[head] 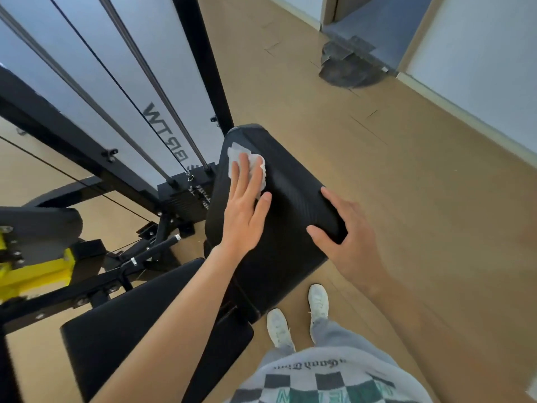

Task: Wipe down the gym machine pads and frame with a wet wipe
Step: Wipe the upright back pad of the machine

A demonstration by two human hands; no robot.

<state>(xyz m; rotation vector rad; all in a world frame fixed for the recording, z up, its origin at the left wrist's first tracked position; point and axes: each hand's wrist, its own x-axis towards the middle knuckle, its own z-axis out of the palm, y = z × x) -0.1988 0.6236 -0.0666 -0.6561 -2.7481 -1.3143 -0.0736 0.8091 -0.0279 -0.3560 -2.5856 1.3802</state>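
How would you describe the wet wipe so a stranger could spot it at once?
Start at the tall cable machine, then the big black pad beside it. Near its far end, under the left hand, lies the wet wipe: the only white, crumpled thing on the pad.

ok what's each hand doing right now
Left hand: open, flat, pressing the crumpled white wet wipe onto the black textured pad.
Right hand: gripping that pad's edge.
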